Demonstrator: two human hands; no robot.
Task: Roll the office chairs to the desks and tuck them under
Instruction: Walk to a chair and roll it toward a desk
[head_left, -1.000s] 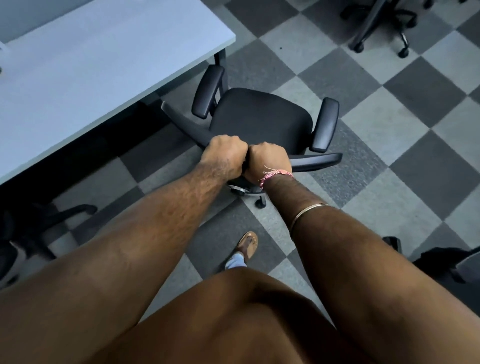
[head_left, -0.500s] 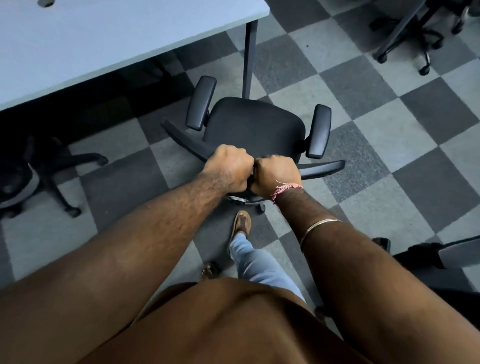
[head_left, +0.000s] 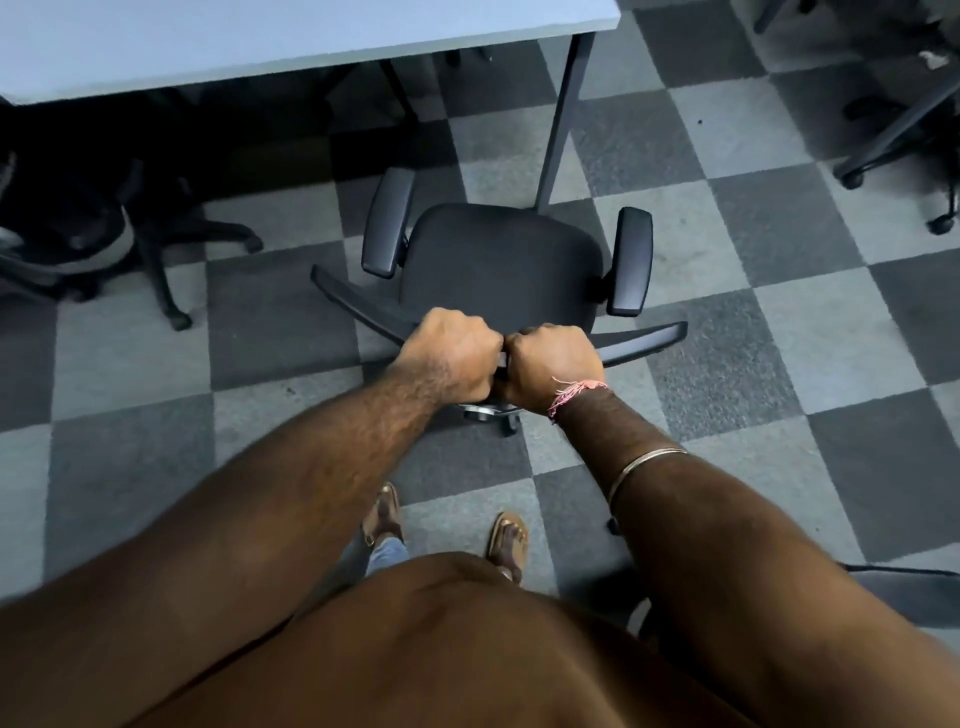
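Chair (head_left: 501, 265): black, ahead of both fists, seat just short of desk (head_left: 291, 41) edge; left hand (head_left: 449, 353) and right hand (head_left: 553, 364), knuckles touching, curled round top of backrest; sandals below

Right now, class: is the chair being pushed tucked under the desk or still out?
Out. The chair seat sits wholly in front of the desk edge.

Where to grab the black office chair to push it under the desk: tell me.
Grip the top edge of the backrest from behind, as the left hand and right hand do now. The office chair faces the desk, so the backrest is nearest you.
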